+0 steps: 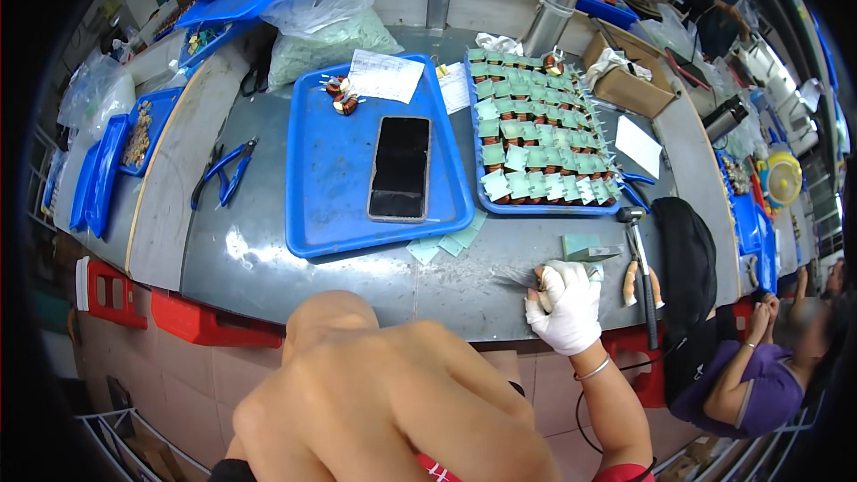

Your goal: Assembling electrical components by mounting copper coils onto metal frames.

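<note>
My left hand (384,402) is raised very close in front of the lower middle, bare, with its back and bent knuckles showing; its fingertips are hidden. At the bench's front edge my right hand (569,308), in a white glove with some bare fingertips, is closed. A thin greyish, blurred shape juts from its left side, too unclear to name. Just beyond that hand sits a small metal block (596,253) beside a green piece (578,242). To its right lie a hammer (637,254) and a tool with orange-tan handles (631,284).
A blue tray (335,187) bears a dark phone (400,170), paper and copper coils (344,98). Another blue tray (536,210) holds rows of coils topped with green squares. Blue pliers (225,174) lie left; a steel flask (551,16) stands behind; a black bag (686,254) sits right, near a person (759,384).
</note>
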{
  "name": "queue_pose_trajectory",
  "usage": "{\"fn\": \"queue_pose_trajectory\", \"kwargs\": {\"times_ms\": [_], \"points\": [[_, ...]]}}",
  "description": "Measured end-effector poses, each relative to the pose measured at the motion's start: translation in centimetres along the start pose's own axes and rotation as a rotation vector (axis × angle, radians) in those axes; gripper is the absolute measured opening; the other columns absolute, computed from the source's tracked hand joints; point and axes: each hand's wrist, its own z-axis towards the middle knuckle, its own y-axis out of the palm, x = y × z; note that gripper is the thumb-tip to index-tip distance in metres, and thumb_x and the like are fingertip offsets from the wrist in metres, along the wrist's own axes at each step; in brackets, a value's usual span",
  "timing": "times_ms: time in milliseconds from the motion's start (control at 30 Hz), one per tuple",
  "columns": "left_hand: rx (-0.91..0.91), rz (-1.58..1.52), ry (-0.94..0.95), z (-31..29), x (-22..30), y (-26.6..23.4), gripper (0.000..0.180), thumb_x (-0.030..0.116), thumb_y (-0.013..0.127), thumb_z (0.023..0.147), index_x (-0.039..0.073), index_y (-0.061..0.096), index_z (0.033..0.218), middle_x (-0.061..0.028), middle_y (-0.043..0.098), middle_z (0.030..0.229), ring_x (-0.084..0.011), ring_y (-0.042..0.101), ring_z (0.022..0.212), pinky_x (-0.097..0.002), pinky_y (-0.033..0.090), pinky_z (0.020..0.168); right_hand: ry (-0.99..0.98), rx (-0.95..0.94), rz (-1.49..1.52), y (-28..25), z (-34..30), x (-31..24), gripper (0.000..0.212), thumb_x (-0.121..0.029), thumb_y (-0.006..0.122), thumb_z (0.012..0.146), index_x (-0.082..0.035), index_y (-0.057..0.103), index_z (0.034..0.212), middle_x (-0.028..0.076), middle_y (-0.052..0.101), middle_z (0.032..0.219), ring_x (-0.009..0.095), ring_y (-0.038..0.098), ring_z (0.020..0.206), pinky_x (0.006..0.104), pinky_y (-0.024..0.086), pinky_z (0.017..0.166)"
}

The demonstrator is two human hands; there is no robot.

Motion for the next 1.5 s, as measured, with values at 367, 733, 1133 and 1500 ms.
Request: {"fn": "queue_pose_trajectory", "kwargs": {"times_ms": [367,733,1133,1500], "points": [[0.1,0.077,0.052,-0.6,-1.3,0.5,0.062,0.042,0.033,0.102,0.007,0.062,0.06,-0.0072,0.073,0.08,-0.0172,0.057,0.068,-0.022,0.047,0.056,-0.007,0.005,0.0,-0.3,0.1,0.0,0.037,-0.017,0.071,0.068,-0.008,0.058,0.101,0.007,0.06,0.101,0.028,0.056,0.093,0.0441,0.041,0.084],[0.036,0.137,0.035,-0.5,-1.4,0.3,0.063,0.045,0.035,0.101,0.005,0.064,0.062,-0.009,0.074,0.081,-0.0172,0.057,0.066,-0.0214,0.048,0.053,-0.008,-0.003,0.011,-0.1,-0.1,0.3,0.038,-0.016,0.072,0.068,-0.009,0.059,0.103,0.007,0.058,0.102,0.029,0.055,0.094,0.0424,0.041,0.083],[-0.056,-0.002,-0.022,-0.6,-1.8,-0.6,0.065,0.049,0.036,0.1,0.005,0.065,0.063,-0.0108,0.074,0.083,-0.0177,0.055,0.066,-0.0215,0.046,0.05,-0.001,0.005,-0.009,-0.4,0.1,0.1,0.036,-0.017,0.071,0.068,-0.009,0.06,0.101,0.006,0.059,0.101,0.028,0.055,0.095,0.0461,0.038,0.087],[-0.041,-0.026,-0.046,-0.8,-1.3,-0.6,0.062,0.05,0.036,0.1,0.008,0.064,0.064,-0.007,0.074,0.087,-0.0162,0.052,0.069,-0.0207,0.044,0.056,0.007,0.099,-0.028,-0.4,0.1,0.0,0.037,-0.021,0.072,0.065,-0.011,0.061,0.099,0.007,0.059,0.105,0.028,0.055,0.1,0.047,0.041,0.084]]}}
